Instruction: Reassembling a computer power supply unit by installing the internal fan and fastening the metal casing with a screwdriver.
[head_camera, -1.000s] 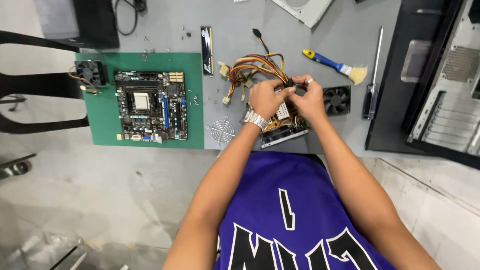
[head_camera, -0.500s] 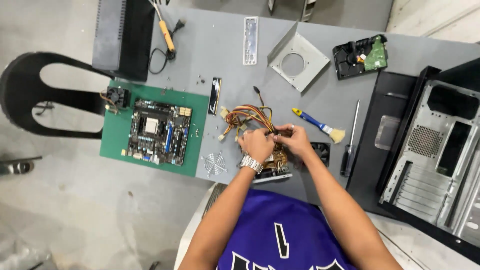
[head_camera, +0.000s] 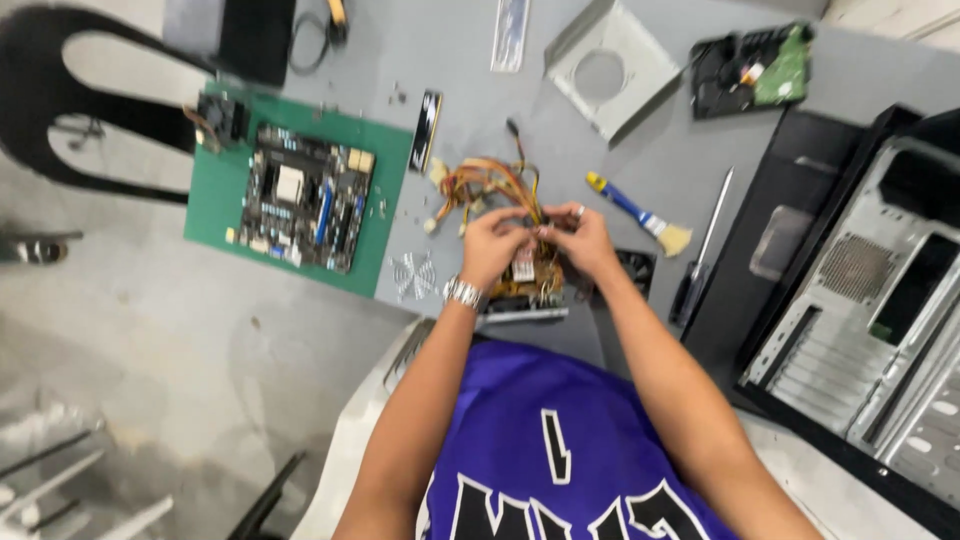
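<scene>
Yellow and orange wires (head_camera: 490, 185) are bunching under both hands: the left hand (head_camera: 492, 248) and right hand (head_camera: 580, 240) are pinching them above the opened power supply (head_camera: 525, 290) at the table's near edge. Tugging unevenly could tear a lead or drag the unit off; the brush (head_camera: 640, 212) lies just beside.

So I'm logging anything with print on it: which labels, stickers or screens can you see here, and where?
Label: small white rectangle with red on the opened power supply, between left hand and right hand.
Shirt print: white shapes on purple, bottom centre.
No screens or packages.
</scene>
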